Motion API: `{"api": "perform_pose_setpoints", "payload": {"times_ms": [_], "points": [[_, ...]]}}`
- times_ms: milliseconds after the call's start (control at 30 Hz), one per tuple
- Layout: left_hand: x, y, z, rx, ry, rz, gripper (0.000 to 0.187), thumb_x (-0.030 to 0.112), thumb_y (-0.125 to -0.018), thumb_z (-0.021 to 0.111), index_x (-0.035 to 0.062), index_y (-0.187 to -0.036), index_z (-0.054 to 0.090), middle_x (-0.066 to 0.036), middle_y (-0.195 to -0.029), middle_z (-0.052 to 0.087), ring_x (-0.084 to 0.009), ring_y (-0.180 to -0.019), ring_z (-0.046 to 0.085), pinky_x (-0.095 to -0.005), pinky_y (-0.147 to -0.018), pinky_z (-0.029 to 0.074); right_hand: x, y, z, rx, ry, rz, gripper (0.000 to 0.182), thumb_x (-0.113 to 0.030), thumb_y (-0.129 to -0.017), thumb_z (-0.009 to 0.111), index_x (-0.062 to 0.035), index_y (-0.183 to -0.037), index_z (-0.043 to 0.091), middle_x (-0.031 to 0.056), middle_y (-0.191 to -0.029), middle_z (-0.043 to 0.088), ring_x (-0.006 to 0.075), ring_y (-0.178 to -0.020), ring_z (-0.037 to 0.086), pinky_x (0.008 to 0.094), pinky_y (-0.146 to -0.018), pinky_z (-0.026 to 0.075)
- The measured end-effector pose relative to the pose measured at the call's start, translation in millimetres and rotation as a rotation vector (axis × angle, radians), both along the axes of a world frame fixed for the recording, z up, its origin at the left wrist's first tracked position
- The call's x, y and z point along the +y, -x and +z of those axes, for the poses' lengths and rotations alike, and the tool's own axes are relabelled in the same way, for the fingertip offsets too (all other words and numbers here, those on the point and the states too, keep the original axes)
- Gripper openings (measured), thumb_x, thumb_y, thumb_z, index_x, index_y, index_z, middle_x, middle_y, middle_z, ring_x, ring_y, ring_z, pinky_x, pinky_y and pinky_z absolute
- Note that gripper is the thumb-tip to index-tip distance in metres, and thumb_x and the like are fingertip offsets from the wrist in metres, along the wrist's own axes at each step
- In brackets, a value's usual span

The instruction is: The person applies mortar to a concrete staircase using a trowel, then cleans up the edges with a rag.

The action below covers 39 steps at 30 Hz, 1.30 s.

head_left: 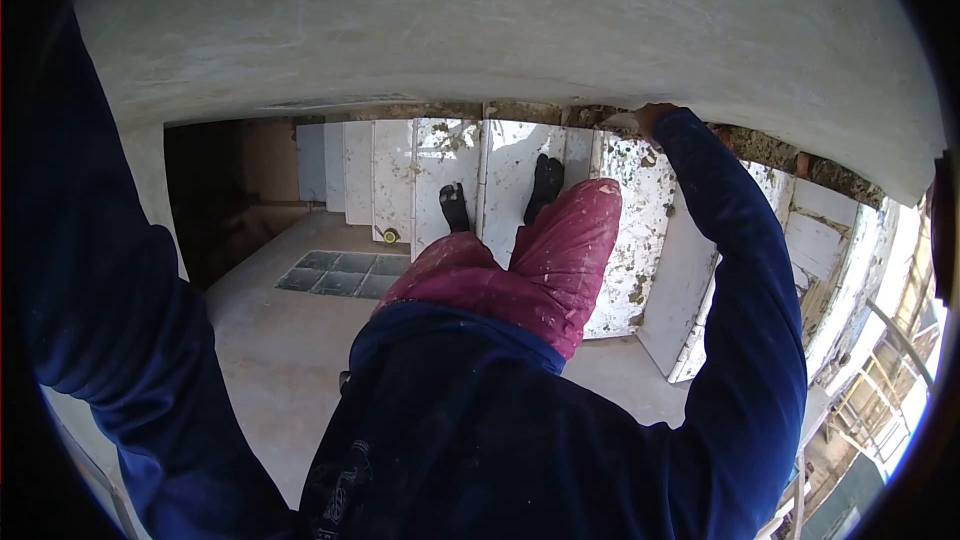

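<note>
A broad grey plastered wall [520, 20] fills the upper part of the head view. My right hand [655, 118] is at the wall's rough lower edge, beside crumbly mortar; its fingers are mostly hidden, and whatever it holds cannot be made out. My left arm reaches up along the left side in a dark blue sleeve, and the hand at its end lies outside the frame. Below, my feet in dark socks stand on white, dirt-spattered steps [505, 155].
A glass-block panel [345, 274] is set in the plastered surface at the left. A small round yellowish object [390, 236] lies by the steps. Beyond them at the left is a dark opening [215, 190]. Metal framework [880, 390] shows at the lower right.
</note>
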<state>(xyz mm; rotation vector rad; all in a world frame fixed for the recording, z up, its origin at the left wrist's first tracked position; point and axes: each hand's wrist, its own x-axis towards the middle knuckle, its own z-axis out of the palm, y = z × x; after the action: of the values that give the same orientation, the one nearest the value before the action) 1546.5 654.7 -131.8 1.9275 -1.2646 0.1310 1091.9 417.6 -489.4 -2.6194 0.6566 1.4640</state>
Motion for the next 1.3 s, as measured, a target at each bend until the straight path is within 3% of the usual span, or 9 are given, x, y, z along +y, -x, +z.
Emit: {"api": "perform_pose_setpoints", "payload": {"times_ms": [167, 500, 767, 833, 900, 1000, 1033, 1100, 1300], "points": [[0.8, -1.4, -2.1, 0.014, 0.010, 0.003, 0.047, 0.031, -0.099, 0.040, -0.0079, -0.118, 0.058, -0.018, -0.107, 0.065, -0.0273, -0.100, 0.062, -0.0358, -0.088, 0.049, 9.5, -7.2, 38.4, 0.071, 0.032, 0.068, 0.028, -0.009, -0.069, 0.070, -0.0023, -0.096, 0.071, 0.0209, -0.098, 0.070, 0.0341, -0.094, 0.069, 0.0434, -0.078, 0.056], [9.9, -3.6, -5.3, 0.046, 0.094, 0.005, 0.049, 0.031, -0.099, 0.038, -0.0092, -0.118, 0.058, -0.020, -0.108, 0.065, -0.0303, -0.101, 0.062, -0.0384, -0.089, 0.050, 4.6, 52.7, 0.5, -0.031, 0.161, 0.036, 0.029, -0.020, -0.090, 0.049, -0.0045, -0.102, 0.071, 0.0187, -0.106, 0.069, 0.0341, -0.100, 0.068, 0.0461, -0.086, 0.054], [146.4, 83.1, 38.3, 0.230, 0.810, -0.440, 0.050, 0.031, -0.100, 0.036, -0.0102, -0.117, 0.057, -0.022, -0.108, 0.065, -0.0328, -0.102, 0.063, -0.0406, -0.090, 0.050, 5.3, 83.4, -5.9, -0.055, 0.236, -0.090, 0.026, -0.017, -0.089, 0.050, -0.0049, -0.097, 0.072, 0.0187, -0.102, 0.070, 0.0339, -0.097, 0.069, 0.0455, -0.086, 0.054], [157.3, 117.9, -1.2, 0.436, 0.799, -0.446, 0.050, 0.032, -0.100, 0.036, -0.0105, -0.117, 0.057, -0.022, -0.108, 0.065, -0.0334, -0.102, 0.063, -0.0411, -0.090, 0.051, -8.8, 85.7, 17.7, -0.056, 0.233, -0.059, 0.026, -0.017, -0.090, 0.049, -0.0040, -0.098, 0.070, 0.0187, -0.103, 0.069, 0.0334, -0.100, 0.067, 0.0450, -0.084, 0.055], [146.1, 165.4, -82.5, 0.644, 0.487, 0.012, 0.046, 0.030, -0.100, 0.040, -0.0084, -0.121, 0.054, -0.019, -0.109, 0.064, -0.0296, -0.101, 0.063, -0.0398, -0.088, 0.050, -22.0, 85.1, 38.7, -0.076, 0.263, -0.025, 0.027, -0.017, -0.090, 0.047, -0.0034, -0.099, 0.069, 0.0184, -0.103, 0.069, 0.0334, -0.102, 0.067, 0.0448, -0.084, 0.055], [158.2, 227.4, -211.2, 1.126, -0.055, 0.212, 0.030, 0.028, -0.098, 0.058, -0.0010, -0.099, 0.066, -0.004, -0.084, 0.065, -0.0095, -0.077, 0.060, -0.0260, -0.070, 0.050, -13.3, 83.5, 16.9, -0.119, 0.258, -0.119, 0.028, -0.017, -0.090, 0.046, -0.0024, -0.100, 0.068, 0.0191, -0.103, 0.069, 0.0350, -0.097, 0.068, 0.0467, -0.085, 0.054], [166.6, 250.5, -250.2, 1.299, -0.068, 0.213, 0.016, 0.019, -0.093, 0.065, 0.0033, -0.091, 0.066, 0.003, -0.071, 0.058, -0.0042, -0.059, 0.045, -0.0220, -0.052, 0.036, -8.2, 76.2, 5.0, -0.132, 0.257, -0.160, 0.028, -0.017, -0.090, 0.046, -0.0025, -0.100, 0.068, 0.0194, -0.103, 0.069, 0.0353, -0.097, 0.068, 0.0472, -0.085, 0.054], [186.6, 278.9, -287.4, 1.061, -0.461, 0.170, 0.015, 0.018, -0.088, 0.068, 0.0032, -0.090, 0.064, 0.000, -0.067, 0.059, -0.0057, -0.056, 0.047, -0.0232, -0.052, 0.039, 9.7, 67.4, -21.8, -0.032, 0.256, -0.134, 0.028, -0.017, -0.090, 0.047, -0.0036, -0.099, 0.070, 0.0203, -0.105, 0.068, 0.0361, -0.095, 0.068, 0.0481, -0.085, 0.054], [240.5, 280.1, -358.1, 1.015, -0.672, 0.047, 0.017, 0.014, -0.086, 0.063, 0.0054, -0.100, 0.067, -0.011, -0.074, 0.066, -0.0197, -0.066, 0.063, -0.0326, -0.067, 0.052, -4.2, 29.2, 15.7, -0.032, 0.205, -0.049, 0.027, -0.016, -0.089, 0.048, -0.0038, -0.100, 0.070, 0.0208, -0.104, 0.068, 0.0367, -0.098, 0.067, 0.0461, -0.085, 0.054]]}}
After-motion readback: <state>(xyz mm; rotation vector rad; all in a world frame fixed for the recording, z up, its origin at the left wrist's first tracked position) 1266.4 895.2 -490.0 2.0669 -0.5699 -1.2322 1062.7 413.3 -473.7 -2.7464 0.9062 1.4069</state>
